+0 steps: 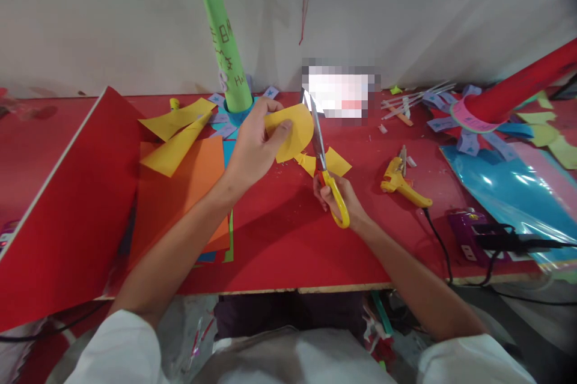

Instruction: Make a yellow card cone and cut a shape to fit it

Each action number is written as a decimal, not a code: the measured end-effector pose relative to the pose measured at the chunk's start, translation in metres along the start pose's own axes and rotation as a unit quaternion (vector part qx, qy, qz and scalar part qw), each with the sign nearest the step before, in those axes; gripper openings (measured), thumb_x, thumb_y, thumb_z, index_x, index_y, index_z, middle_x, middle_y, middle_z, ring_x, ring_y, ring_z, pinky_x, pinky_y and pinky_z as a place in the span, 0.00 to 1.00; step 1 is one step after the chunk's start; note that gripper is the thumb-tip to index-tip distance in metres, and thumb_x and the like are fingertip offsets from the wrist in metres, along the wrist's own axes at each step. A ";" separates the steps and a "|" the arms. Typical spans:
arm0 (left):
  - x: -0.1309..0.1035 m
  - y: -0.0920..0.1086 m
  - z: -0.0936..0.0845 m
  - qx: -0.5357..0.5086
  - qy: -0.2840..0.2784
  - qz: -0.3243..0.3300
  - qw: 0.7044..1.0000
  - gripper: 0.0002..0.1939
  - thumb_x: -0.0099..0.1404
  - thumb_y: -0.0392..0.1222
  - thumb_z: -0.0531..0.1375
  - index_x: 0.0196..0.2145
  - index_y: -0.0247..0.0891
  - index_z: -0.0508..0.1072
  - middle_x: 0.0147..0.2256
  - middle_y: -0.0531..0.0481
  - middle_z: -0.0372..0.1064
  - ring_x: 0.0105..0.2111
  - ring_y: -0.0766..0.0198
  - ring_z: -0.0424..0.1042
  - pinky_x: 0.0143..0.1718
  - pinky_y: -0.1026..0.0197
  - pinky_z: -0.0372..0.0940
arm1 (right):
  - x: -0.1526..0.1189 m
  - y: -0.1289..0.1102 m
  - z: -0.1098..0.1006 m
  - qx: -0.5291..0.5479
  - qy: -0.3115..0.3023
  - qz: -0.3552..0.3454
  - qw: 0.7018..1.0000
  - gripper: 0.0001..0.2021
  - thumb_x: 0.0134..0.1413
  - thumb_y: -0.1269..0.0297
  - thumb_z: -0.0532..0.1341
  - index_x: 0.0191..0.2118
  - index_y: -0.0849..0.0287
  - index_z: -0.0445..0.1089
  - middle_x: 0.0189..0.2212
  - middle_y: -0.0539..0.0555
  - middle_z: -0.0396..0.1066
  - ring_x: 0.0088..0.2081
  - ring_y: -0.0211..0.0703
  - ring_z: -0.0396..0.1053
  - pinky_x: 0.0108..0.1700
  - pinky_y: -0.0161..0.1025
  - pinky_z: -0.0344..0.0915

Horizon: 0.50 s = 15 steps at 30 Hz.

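Yellow rounded paper piece [300,130] held beside yellow-handled metal scissors [321,161]

A red tabletop [279,246] with a pale front edge spans the frame, backed by a grey-white wall [153,23]. At the upper left, a light-green paper tube [224,41] marked with dark writing stands upright on the surface; at the right edge, a red tube [518,83] slants upward. Orange paper sheets [180,192] lie left of centre, and a yellow glue gun [403,187] rests on the right.

Just above the centre of the frame, the piece is held over the tabletop. It looks flat and matte, with a curved outer edge. The left hand [256,146] pinches it, thumb on its face. The right hand [345,195] has its fingers wrapped around the scissor handles. The blades point upward beside the paper's right edge; whether they touch it, I cannot tell.
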State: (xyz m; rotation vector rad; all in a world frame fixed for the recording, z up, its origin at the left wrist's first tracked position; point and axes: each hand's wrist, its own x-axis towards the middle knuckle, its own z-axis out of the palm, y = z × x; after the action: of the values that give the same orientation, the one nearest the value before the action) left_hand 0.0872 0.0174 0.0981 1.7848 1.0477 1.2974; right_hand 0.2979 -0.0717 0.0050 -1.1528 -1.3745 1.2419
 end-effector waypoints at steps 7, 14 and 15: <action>0.001 -0.003 -0.001 -0.013 -0.003 -0.006 1.000 0.13 0.69 0.49 0.71 0.41 0.44 0.71 0.34 0.52 0.67 0.32 0.62 0.68 0.34 0.58 0.67 | -0.002 0.001 -0.004 -0.017 0.001 0.007 1.000 0.39 0.48 0.15 0.62 0.30 0.53 0.62 0.24 0.48 0.59 0.25 0.37 0.56 0.23 0.37 0.55; 0.002 -0.002 -0.004 0.026 -0.014 0.017 0.999 0.10 0.70 0.44 0.68 0.40 0.43 0.70 0.34 0.52 0.65 0.29 0.65 0.62 0.31 0.59 0.60 | 0.000 0.009 -0.001 0.001 -0.016 0.006 1.000 0.38 0.52 0.16 0.61 0.34 0.53 0.62 0.27 0.48 0.60 0.26 0.36 0.54 0.23 0.36 0.53; 0.002 -0.002 -0.004 0.037 -0.016 0.026 0.999 0.09 0.71 0.43 0.67 0.41 0.43 0.69 0.34 0.52 0.65 0.29 0.65 0.62 0.31 0.59 0.60 | 0.000 0.009 -0.001 0.001 -0.018 0.002 1.000 0.38 0.52 0.16 0.61 0.34 0.53 0.62 0.27 0.48 0.60 0.26 0.36 0.54 0.23 0.36 0.53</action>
State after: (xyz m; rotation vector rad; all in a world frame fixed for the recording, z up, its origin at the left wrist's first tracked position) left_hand 0.0828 0.0208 0.0983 1.8932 1.0492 1.2717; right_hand 0.2991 -0.0712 -0.0037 -1.1377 -1.3971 1.2726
